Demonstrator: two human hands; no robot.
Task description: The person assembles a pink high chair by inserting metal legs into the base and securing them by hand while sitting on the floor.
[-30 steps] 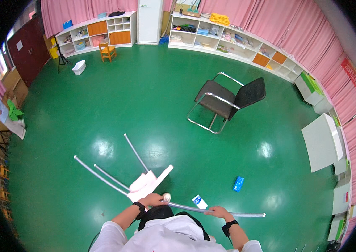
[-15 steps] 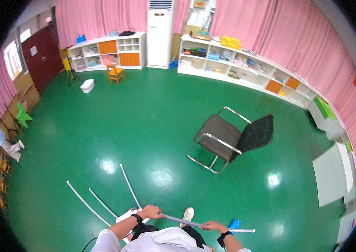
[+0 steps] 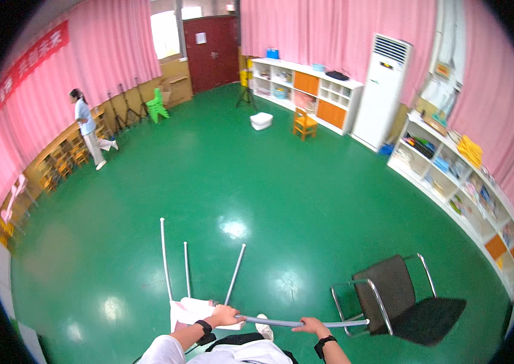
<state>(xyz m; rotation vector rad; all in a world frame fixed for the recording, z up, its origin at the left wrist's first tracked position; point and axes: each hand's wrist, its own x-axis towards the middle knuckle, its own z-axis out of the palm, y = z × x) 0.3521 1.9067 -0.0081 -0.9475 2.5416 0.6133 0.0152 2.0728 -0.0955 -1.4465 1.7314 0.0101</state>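
Across the front of my body lies a long grey tube (image 3: pixel 272 320) with a white cap at its right end. My left hand (image 3: pixel 225 315) is closed round its left part. Farther along, my right hand (image 3: pixel 312 327) closes on it too. Beside my left forearm is a pale pink and white piece (image 3: pixel 191 310), partly hidden by that arm. Three more grey tubes with white tips, a left one (image 3: pixel 166 258), a middle one (image 3: pixel 188 270) and a right one (image 3: pixel 235 273), stick out from around it. Whether the held tube joins this piece cannot be made out.
A dark office chair (image 3: pixel 390 291) with chrome arms stands at the right on the green floor (image 3: pixel 208 182). White shelves (image 3: pixel 354 115), a small wooden chair (image 3: pixel 304 124) and a white tub (image 3: pixel 261 121) are farther off. Another person (image 3: pixel 89 128) walks at the left.
My view has turned left, so the room and the office chair appear farther right. The tubes have turned in the picture. Both hands keep hold of the same tube.
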